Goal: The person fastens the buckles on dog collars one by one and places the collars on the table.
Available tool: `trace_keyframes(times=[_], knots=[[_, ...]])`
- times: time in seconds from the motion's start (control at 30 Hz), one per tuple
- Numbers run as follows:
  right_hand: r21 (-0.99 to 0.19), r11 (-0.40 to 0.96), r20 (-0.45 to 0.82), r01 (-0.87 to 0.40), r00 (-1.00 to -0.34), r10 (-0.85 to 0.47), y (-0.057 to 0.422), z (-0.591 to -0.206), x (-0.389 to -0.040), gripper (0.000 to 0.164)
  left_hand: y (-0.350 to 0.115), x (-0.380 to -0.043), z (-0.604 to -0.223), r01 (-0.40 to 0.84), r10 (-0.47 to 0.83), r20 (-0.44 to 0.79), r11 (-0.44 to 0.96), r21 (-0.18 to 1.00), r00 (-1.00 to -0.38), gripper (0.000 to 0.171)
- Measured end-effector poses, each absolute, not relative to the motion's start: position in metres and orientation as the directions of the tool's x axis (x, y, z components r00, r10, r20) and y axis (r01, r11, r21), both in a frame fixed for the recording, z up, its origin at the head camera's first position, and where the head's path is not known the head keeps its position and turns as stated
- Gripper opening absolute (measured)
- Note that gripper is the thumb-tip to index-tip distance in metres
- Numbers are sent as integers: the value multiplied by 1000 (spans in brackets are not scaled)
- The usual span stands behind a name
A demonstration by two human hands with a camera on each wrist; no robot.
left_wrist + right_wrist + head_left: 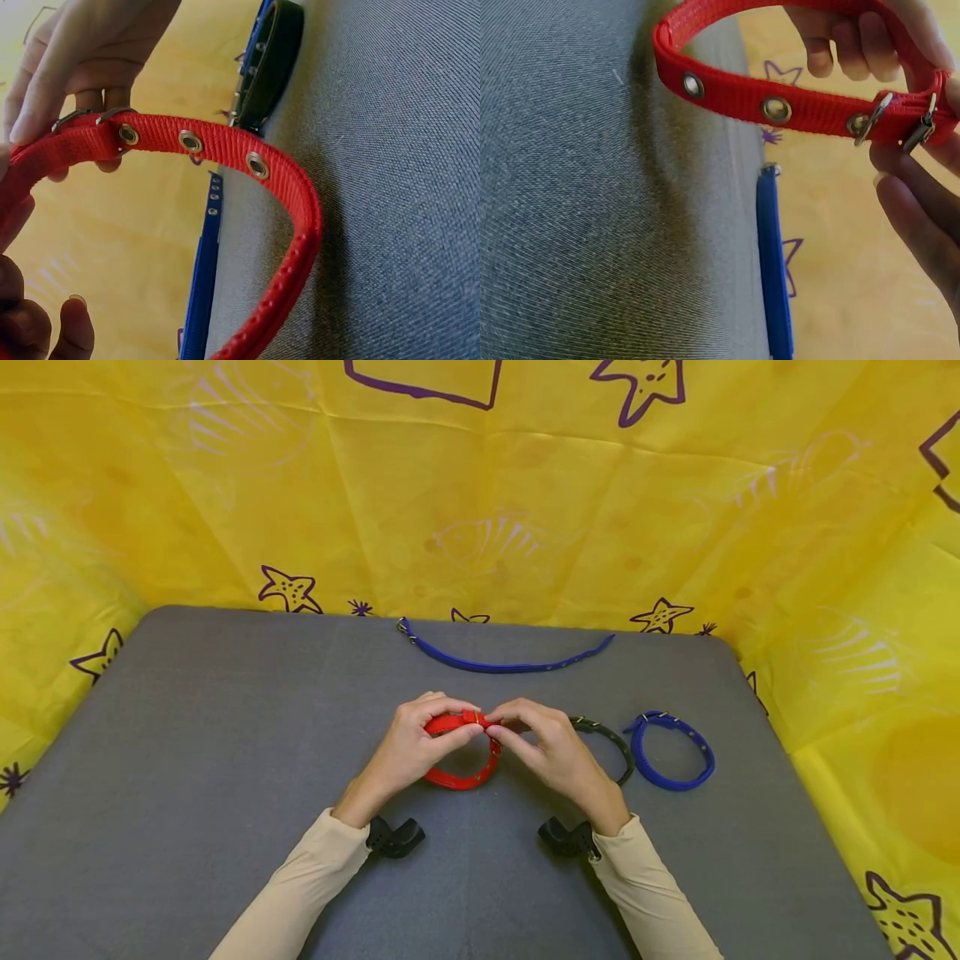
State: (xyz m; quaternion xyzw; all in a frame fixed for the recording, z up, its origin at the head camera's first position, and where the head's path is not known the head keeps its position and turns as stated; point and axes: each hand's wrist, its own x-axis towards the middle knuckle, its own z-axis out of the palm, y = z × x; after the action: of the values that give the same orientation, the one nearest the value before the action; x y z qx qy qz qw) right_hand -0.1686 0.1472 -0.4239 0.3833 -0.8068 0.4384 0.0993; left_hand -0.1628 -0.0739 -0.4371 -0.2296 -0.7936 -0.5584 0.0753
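A red collar (459,782) with metal eyelets is bent into a loop between both hands, close over the grey table. My left hand (405,745) pinches its band left of the buckle, thumb and fingers on opposite faces. My right hand (553,750) pinches the strap at the buckle's other side with thumb and forefinger. In the right wrist view, the metal buckle (922,127) and a ring stand beside the overlapped strap, and eyelets run along the band. Behind the right hand lies a dark green collar (624,752) in a loop, partly hidden.
A looped blue collar (675,783) lies to the right of the green one. Near the back edge of the grey table (225,735), another blue collar (495,668) is stretched out in a shallow curve. Yellow patterned cloth (480,485) hangs behind and along the sides.
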Motion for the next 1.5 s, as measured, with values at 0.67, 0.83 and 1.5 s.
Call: trace_keyframes(times=[0.67,0.83,1.5], knots=[[-620,364,506,-696,-708,-493,142,-431,-170,21,-70,-164,-440,290,250,234,218,932,-940,18],[-621,366,490,-693,-708,-508,141,-432,-170,26,-70,-164,-441,313,244,259,219,924,-935,18],[-623,517,368,-586,-804,-467,145,-435,-173,32,-76,-171,-448,433,176,396,320,843,-901,11]])
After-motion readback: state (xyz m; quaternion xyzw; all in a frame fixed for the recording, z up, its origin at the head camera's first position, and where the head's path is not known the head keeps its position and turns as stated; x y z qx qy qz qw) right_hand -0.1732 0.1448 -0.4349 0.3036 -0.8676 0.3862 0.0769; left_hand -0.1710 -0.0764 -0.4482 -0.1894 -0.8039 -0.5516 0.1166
